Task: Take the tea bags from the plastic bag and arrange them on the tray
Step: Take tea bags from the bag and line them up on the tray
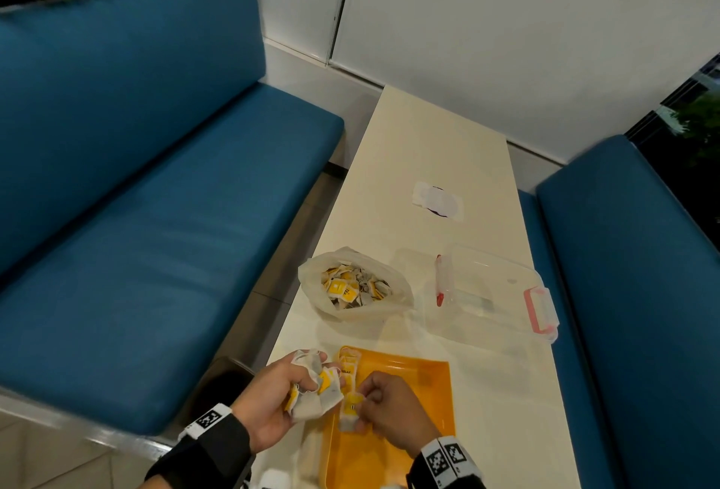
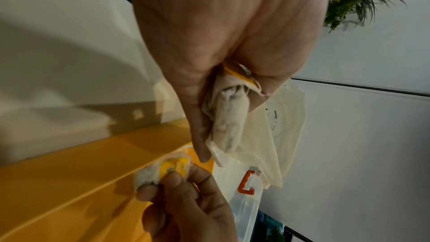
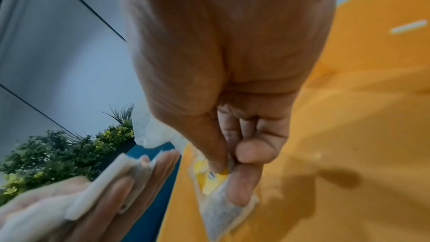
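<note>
A translucent plastic bag (image 1: 352, 286) full of yellow-tagged tea bags sits open on the white table. Nearer me lies the orange tray (image 1: 424, 403), with a few tea bags (image 1: 348, 366) lined along its left edge. My left hand (image 1: 280, 391) grips a bunch of tea bags (image 1: 311, 391) just left of the tray; the wrist view shows them (image 2: 229, 117) curled in its fingers. My right hand (image 1: 385, 406) pinches a single tea bag (image 1: 350, 408) by its yellow tag (image 3: 209, 178) over the tray's left side (image 3: 325, 154).
A clear plastic box (image 1: 495, 290) with pink latches stands on the table right of the bag. Farther back lies a white paper patch (image 1: 438, 198). Blue benches (image 1: 136, 196) flank the table on both sides. More tea bags (image 1: 276, 479) lie at the near edge.
</note>
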Motion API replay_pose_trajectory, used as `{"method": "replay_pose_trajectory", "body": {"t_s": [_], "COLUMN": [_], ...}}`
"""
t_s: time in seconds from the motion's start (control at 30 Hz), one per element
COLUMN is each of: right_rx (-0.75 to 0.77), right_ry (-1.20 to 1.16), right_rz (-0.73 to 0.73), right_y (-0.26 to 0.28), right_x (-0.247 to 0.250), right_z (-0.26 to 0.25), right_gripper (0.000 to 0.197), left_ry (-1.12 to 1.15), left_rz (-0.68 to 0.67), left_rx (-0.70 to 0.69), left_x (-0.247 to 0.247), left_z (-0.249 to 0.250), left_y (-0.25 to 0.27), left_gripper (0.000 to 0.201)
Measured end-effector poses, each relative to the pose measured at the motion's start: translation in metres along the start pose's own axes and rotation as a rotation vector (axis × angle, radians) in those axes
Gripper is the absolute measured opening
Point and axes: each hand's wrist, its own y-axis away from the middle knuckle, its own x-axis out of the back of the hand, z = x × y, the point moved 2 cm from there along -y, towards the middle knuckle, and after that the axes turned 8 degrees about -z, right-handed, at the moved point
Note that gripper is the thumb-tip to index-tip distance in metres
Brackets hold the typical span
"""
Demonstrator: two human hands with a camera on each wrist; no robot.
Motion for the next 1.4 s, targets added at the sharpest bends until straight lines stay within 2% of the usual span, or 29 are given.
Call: {"method": "replay_pose_trajectory", "body": {"t_s": [0.1,0.3,0.57,0.7,0.8,0.9,1.0,1.07,1.13,1.4], "right_rx": [-0.045,-0.082,-0.060,-0.067,-0.050,0.066,0.208,0.238,0.226,0.191], "right_ry": [-0.020,-0.079,-0.091,-0.118,-0.088,-0.035,-0.219,-0.178,-0.123,-0.202], "right_rz": [-0.005,0.078,0.195,0.200,0.254,0.376,0.273,0.197,0.183,0.159], "right_y": [-0.007,-0.021,-0.029,-0.025,-0.021,-0.007,0.009,0.015,0.016,0.020], "right_x": [-0.008,-0.015,-0.017,-0.017,-0.014,-0.002,-0.001,-0.005,-0.009,-0.011], "right_z": [0.003,0.000,-0.007,-0.012,-0.015,-0.024,-0.039,-0.045,-0.046,-0.041], "right_gripper": [0.014,0.018,0.023,0.025,0.016,0.010,0.015,0.020,0.025,0.025], "left_ry": [-0.023,-0.027,-0.023,-0.012,-0.004,-0.026,-0.053,-0.044,-0.040,-0.001], "left_rz": [-0.008,-0.026,0.003,-0.001,-0.011,-0.012,0.000,0.005,0.004,0.011], "left_rx": [0.009,0.004,0.010,0.015,0.011,-0.010,-0.037,-0.046,-0.056,-0.096], "left_x": [-0.003,-0.009,-0.005,-0.004,-0.005,-0.006,-0.008,-0.009,-0.011,-0.012], "left_z": [-0.003,-0.003,-0.004,-0.005,-0.004,0.001,0.005,0.006,0.007,0.008], "left_y": [-0.001,-0.001,-0.002,-0.002,-0.001,0.003,0.003,0.001,0.000,0.004], "left_gripper": [0.049,0.049,0.047,0.050,0.050,0.046,0.048,0.050,0.051,0.049]}}
